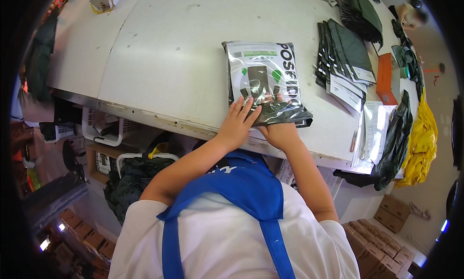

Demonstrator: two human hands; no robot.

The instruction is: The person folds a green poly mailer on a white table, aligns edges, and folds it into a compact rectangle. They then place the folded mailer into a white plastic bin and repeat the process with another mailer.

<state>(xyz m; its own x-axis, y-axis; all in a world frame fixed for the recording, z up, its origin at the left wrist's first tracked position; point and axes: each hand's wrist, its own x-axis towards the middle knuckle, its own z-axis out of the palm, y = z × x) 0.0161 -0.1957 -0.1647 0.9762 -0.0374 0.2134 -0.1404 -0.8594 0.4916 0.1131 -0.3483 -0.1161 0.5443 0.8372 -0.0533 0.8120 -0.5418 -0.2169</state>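
A clear plastic package [260,61] with dark folded contents and a printed white insert lies flat near the table's front edge. My left hand [238,119] rests on its near left corner, open, with the fingers stretched over the plastic. At the near edge, my right hand [280,133] reaches under the loose plastic. Its fingers show faintly through the film, stretched out, and the rest of them is hidden by glare and dark folds.
Dark green folded pouches with white labels [345,57] lie fanned out at the right, beside an orange box [386,78]. Papers [372,129], dark plastic and a yellow bag [423,139] are along the right edge. White baskets [104,127] stand below the table [159,61].
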